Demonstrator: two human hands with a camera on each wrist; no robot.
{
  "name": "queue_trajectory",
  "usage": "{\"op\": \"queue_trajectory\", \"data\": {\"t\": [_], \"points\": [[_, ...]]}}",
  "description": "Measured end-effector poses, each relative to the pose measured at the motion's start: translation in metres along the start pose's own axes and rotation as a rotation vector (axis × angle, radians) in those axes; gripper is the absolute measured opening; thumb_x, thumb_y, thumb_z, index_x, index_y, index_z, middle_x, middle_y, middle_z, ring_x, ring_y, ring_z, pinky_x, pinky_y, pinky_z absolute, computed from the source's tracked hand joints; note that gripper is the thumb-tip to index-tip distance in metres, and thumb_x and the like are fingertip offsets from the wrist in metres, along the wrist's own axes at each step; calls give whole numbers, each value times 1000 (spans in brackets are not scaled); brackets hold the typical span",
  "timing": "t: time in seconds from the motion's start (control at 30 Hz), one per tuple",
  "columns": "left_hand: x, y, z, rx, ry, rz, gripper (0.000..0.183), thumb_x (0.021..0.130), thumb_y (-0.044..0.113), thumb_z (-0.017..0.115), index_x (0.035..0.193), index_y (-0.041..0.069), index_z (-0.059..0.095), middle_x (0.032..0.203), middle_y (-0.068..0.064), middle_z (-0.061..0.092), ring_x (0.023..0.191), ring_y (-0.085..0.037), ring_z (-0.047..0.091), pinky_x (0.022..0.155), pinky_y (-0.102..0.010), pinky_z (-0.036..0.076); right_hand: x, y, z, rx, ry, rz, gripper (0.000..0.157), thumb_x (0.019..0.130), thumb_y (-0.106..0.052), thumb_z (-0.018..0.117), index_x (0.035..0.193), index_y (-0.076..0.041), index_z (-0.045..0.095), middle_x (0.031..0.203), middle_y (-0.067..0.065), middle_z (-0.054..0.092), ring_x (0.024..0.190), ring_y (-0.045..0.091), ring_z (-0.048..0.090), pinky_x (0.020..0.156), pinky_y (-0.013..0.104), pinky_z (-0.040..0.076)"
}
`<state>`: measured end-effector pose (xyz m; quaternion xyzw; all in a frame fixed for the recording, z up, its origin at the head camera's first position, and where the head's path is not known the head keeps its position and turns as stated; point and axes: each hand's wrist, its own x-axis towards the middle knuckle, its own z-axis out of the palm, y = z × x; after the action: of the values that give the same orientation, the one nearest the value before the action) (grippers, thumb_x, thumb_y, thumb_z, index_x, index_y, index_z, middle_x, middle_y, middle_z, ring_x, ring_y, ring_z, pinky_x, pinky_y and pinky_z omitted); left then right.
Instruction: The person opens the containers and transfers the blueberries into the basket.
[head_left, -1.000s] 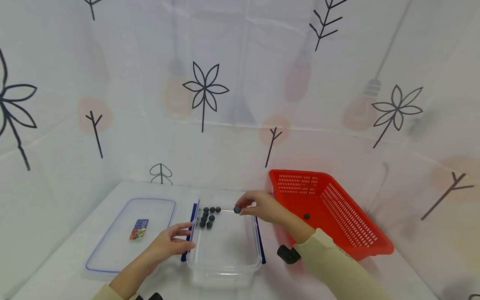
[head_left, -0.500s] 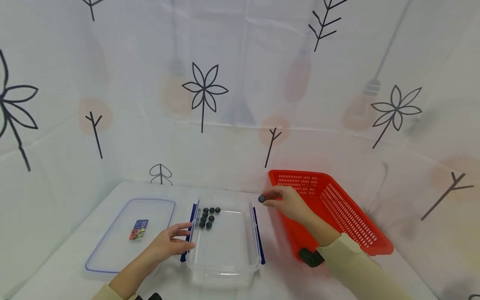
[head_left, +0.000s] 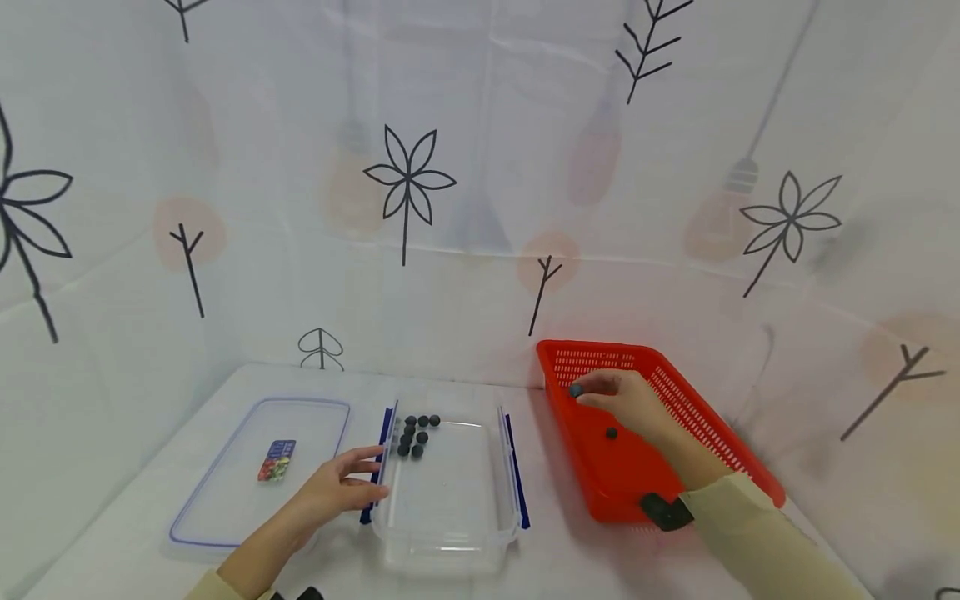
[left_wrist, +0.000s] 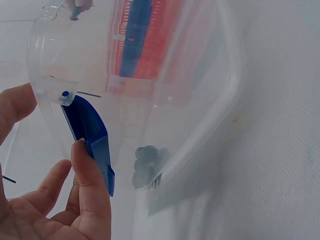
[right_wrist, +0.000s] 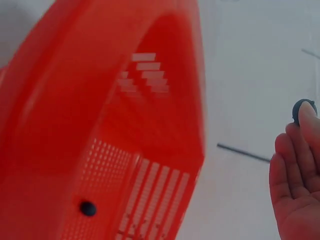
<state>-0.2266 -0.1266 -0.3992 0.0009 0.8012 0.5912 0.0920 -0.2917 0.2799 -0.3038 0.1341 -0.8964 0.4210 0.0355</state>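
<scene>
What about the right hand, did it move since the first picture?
Yes. In the head view, the right hand has moved right, from the clear box to over the red basket, holding a dark ball.

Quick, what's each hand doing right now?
Left hand: open, fingers at the clear rectangular plastic box.
Right hand: closed, holding one small dark round ball between fingertips.

A: Head cam?
B: High, facing forward and down; box [head_left: 448, 542] and basket [head_left: 572, 446] both in frame.
A: Wrists?
B: Left: close-up on box side, basket seen through it. Right: up close at basket. All three share the basket.
</scene>
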Motion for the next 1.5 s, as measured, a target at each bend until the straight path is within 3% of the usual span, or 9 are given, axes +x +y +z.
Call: {"op": "queue_trajectory", "data": {"t": [0.3, 0.67, 1.03, 1.17, 1.5], "points": [[1, -2, 0, 1, 4, -7, 72, 74, 26, 79, 135, 10, 47, 123, -15, 55, 96, -22, 59, 77, -43, 53, 5, 30, -35, -47, 41, 5, 36, 89, -24, 65, 116, -1, 62, 108, 13, 64, 101, 31, 57, 89, 47, 45], [1, -3, -2, -6, -2, -2, 70, 74, 25, 79, 135, 10, 47, 124, -14, 54, 96, -22, 59, 77, -42, 53, 13, 50, -55, -95, 60, 73, 39, 92, -21, 61, 120, 5, 58, 113, 21, 61, 107, 39, 52, 93, 55, 39], [0, -2, -1, -9, -1, 1, 73, 72, 29, 80, 135, 10, 47, 123, -13, 55, 96, -21, 58, 77, -42, 53, 23, 77, -53, -124, 71, 142, 34, 90, -18, 63, 111, 9, 61, 102, 21, 63, 103, 42, 51, 90, 55, 41], [2, -2, -1, -8, -7, 9, 73, 72, 29, 80, 135, 11, 47, 123, -13, 55, 96, -21, 58, 77, -42, 53, 27, 93, -51, -185, 53, 171, 28, 88, -16, 65, 104, 7, 64, 95, 17, 65, 97, 40, 54, 86, 55, 43], [1, -3, -2, -14, -24, 13, 73, 73, 31, 79, 136, 10, 46, 124, -14, 54, 97, -21, 58, 79, -41, 53, 25, 112, -48, -243, -56, 248, 23, 84, -10, 68, 101, 6, 64, 94, 15, 63, 90, 34, 54, 82, 52, 46]]}}
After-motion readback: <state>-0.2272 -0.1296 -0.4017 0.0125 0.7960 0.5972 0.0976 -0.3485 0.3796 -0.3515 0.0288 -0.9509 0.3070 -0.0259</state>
